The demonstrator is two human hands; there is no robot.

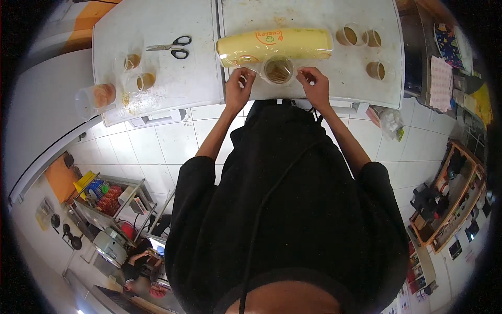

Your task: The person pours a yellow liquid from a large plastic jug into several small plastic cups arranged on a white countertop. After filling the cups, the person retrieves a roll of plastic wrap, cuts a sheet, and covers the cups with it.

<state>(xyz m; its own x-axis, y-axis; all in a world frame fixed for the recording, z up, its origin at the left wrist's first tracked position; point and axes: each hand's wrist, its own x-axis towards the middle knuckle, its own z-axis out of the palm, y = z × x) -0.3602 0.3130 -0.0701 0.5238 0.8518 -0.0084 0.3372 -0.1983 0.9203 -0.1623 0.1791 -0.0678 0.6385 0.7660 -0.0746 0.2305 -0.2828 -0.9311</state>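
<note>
A clear cup with brownish contents stands near the front edge of the white table. Thin clear cling film stretches over and around it, from the roll just behind. To the cup's left, my left hand pinches the film between thumb and fingers. On the other side my right hand has its fingers closed on the film too. The thick yellow cling film roll lies crosswise behind the cup.
Black-handled scissors lie to the left. Cups with brown contents stand at the left, beside a larger container; more cups stand at the right. The tabletop has a seam. Another person is at lower left.
</note>
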